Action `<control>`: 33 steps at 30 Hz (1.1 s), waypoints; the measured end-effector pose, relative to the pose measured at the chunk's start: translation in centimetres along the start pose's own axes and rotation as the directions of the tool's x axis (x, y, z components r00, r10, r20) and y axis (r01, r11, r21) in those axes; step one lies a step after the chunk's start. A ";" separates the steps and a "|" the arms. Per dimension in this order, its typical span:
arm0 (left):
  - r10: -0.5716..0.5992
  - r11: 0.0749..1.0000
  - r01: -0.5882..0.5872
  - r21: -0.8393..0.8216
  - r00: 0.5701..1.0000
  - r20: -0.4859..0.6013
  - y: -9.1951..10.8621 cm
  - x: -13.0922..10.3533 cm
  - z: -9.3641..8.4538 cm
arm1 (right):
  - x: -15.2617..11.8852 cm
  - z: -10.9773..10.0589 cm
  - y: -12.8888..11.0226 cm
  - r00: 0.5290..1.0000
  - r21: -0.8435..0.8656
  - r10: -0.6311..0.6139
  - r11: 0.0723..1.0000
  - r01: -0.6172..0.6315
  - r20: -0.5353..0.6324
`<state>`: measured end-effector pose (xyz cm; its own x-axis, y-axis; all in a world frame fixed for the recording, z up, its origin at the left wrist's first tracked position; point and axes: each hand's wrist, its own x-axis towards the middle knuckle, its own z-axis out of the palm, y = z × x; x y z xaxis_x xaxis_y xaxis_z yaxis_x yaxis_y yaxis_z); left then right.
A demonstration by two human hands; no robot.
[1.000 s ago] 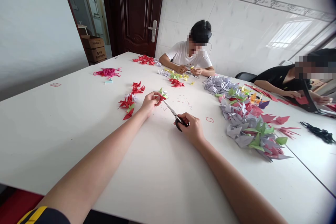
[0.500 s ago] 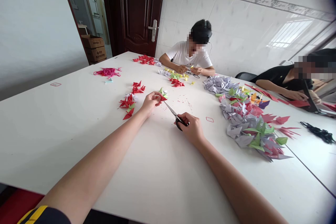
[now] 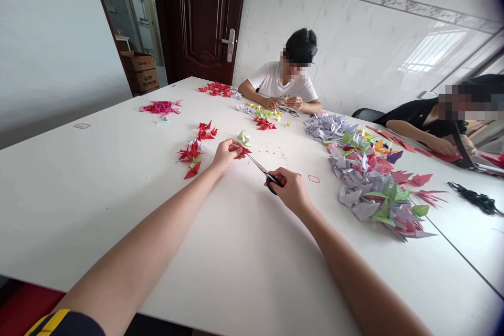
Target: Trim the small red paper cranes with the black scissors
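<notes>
Pinched in the fingers of my left hand point(image 3: 227, 153) is a red paper crane point(image 3: 244, 151), partly hidden by the fingertips. My right hand point(image 3: 290, 186) is closed around the black handles of a pair of scissors point(image 3: 261, 167). The scissor tips point up and left and meet the edge of the red paper. Just behind my left fingertips lies a green and white paper crane point(image 3: 244, 139). A cluster of red paper cranes point(image 3: 190, 153), with some white and green, sits left of my left hand. Tiny red scraps point(image 3: 277, 151) dot the table beyond the scissors.
A large heap of folded cranes point(image 3: 370, 181) spreads over the right side of the white table point(image 3: 220, 262). Pink cord point(image 3: 160, 108) lies at the left, black cord point(image 3: 476, 198) at the far right. Two people point(image 3: 281, 81) work across the table, one handling a black-armed tool point(image 3: 461, 147).
The scissors' black handles have drawn closer together. My left hand and the red crane have dipped slightly. The person at the right has shifted their hands and the black tool a little.
</notes>
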<state>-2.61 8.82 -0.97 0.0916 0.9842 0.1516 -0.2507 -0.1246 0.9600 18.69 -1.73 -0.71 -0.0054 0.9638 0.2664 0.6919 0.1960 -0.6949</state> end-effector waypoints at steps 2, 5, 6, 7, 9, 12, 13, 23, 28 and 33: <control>-0.004 1.000 0.004 0.003 1.000 -0.008 0.0 0.0 0.0 | 0.0 0.0 -0.1 1.000 -0.032 -0.014 0.999 0.013 -0.014; -0.009 1.000 0.009 0.013 1.000 -0.013 0.0 0.0 0.0 | 0.0 0.0 -0.3 0.998 -0.099 -0.048 0.994 0.044 -0.040; -0.011 1.000 0.011 0.019 1.000 -0.013 0.1 0.0 0.0 | 0.0 0.1 -0.4 0.997 -0.128 -0.060 0.990 0.053 -0.050; -0.015 1.000 0.015 0.026 1.000 -0.013 0.1 0.0 0.0 | -0.1 0.1 -0.5 0.996 -0.159 -0.072 0.985 0.061 -0.060; -0.025 0.999 0.025 0.034 1.000 -0.015 0.2 -0.1 0.1 | -0.1 0.2 -0.7 0.992 -0.218 -0.094 0.973 0.075 -0.079; -0.048 0.998 0.049 0.029 0.998 -0.031 0.4 -0.1 0.3 | -0.3 0.6 -0.9 0.986 -0.286 -0.128 0.954 0.092 -0.111; -0.055 0.998 0.056 0.024 0.998 -0.037 0.5 -0.2 0.3 | -0.4 0.8 -1.0 0.983 -0.302 -0.140 0.948 0.099 -0.116; -0.085 0.993 0.081 -0.083 0.995 -0.053 0.9 -0.5 0.3 | 0.1 -0.1 -0.3 0.947 -0.262 -0.137 0.963 0.059 -0.292; -0.088 0.976 0.071 -0.204 0.993 -0.075 0.7 -0.1 0.3 | -0.4 0.4 -0.2 0.950 -0.116 -0.218 0.974 0.196 -0.222; -0.073 0.969 0.058 -0.241 0.996 -0.052 0.3 0.2 0.2 | -1.0 1.3 -0.6 0.966 0.019 -0.213 0.976 0.218 -0.144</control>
<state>-2.48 8.92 -0.58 0.0589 0.9959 0.0686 -0.4696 -0.0330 0.8822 17.36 -2.56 -1.39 -0.0482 0.8636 0.5019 0.6601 0.4047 -0.6329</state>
